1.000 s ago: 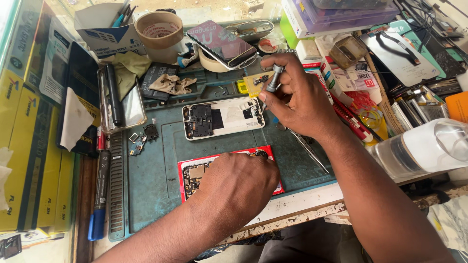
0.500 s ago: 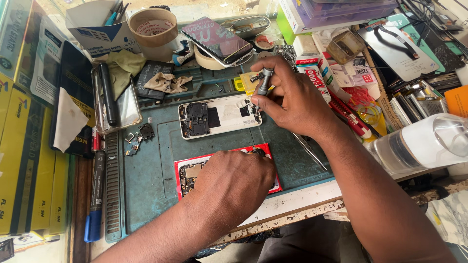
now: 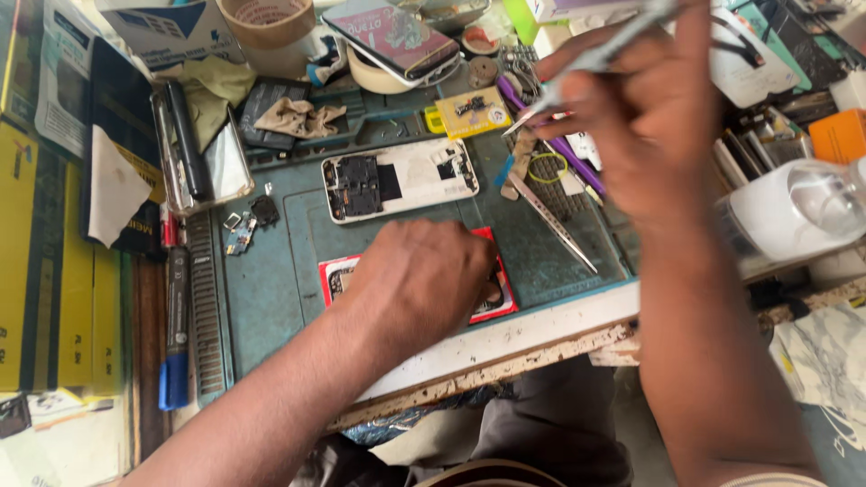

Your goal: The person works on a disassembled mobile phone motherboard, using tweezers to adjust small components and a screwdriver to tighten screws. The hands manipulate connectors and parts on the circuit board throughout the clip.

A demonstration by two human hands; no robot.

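A red-framed phone is pinned flat on the teal work mat by the left hand, palm down, so that it cannot slide; its long axis runs left to right. Above the mat's far right corner, a silver tool is pinched in the closed right hand, tip pointing down-left.

Our left hand lies palm down, fingers curled, forearm stretched forward from the lower left; our right hand is raised, its fingers pinched together, forearm upright
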